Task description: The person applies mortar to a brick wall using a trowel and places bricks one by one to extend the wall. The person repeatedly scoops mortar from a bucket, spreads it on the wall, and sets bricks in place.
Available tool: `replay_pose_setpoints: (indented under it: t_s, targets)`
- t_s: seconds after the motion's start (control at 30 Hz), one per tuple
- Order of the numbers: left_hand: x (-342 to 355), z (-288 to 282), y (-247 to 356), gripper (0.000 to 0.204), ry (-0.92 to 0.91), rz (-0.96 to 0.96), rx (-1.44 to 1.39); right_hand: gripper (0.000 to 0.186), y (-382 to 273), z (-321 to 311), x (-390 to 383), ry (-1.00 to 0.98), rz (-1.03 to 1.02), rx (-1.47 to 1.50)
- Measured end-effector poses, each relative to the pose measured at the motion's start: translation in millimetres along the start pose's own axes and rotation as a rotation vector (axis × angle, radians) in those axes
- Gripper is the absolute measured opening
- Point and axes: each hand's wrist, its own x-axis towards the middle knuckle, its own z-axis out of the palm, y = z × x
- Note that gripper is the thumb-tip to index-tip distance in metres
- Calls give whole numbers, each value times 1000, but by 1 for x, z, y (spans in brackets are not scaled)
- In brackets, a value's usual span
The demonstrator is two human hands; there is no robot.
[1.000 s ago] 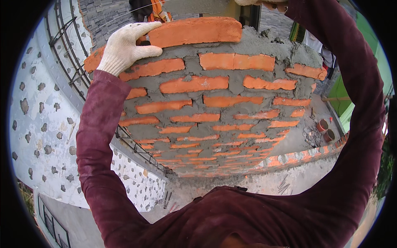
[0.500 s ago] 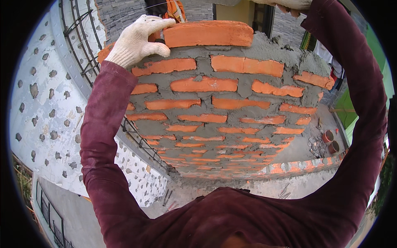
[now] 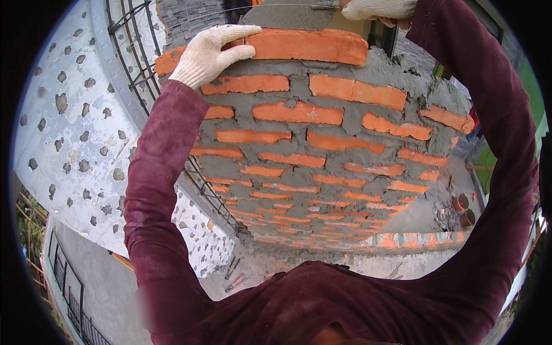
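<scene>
On top of the wall lies an orange brick point(image 3: 310, 47), bedded on grey mortar. My left hand point(image 3: 214, 53), in a white knitted glove, closes on its left end, fingers over the top and thumb against the front face. Partly behind that hand, another brick point(image 3: 167, 61) sits in the same course. My right hand point(image 3: 380, 9), gloved too, grips a trowel at the upper edge of the view; its handle is mostly hidden. The trowel's grey, mortar-smeared blade point(image 3: 294, 15) is just above and behind the brick's top.
The brick wall point(image 3: 298, 112) drops away below me. Steel reinforcing bars point(image 3: 135, 52) rise at its left, beside a pitted white panel point(image 3: 75, 132). A thin string point(image 3: 201, 15) crosses above the top course. Buckets point(image 3: 461, 202) stand on the ground at right.
The view has shifted, so the wall sits farther right. My left thumb and fingers have come onto the brick's end. The trowel blade has come down into view behind the brick.
</scene>
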Motion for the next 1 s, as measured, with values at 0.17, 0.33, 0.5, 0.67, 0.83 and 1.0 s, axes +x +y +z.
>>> replay_pose_setpoints:
  t_s: [0.17, 0.33, 0.5, 0.67, 0.83, 1.0]
  targets:
    - [-10, -20, 6, 47, 109, -48, -134, 41, -2, -9, -54, 272, 149, 224]
    - [-86, -64, 24, 44, 11, -292, -239, 39, -23, 129, -124, 463, 145, 443]
    - [-114, -44, 61, 40, -55, -311, -649, 29, -67, 241, -103, 405, 123, 453]
    - [-169, -18, 111, 46, -479, -119, -623, 30, -28, 279, -128, 458, 304, 575]
    - [-320, 42, 150, 47, -868, -765, -817, 27, -26, 338, -236, 505, 600, 815]
    - [-624, 132, 208, 34, -1511, -817, -234, 28, -87, 452, -349, 54, 872, 1169]
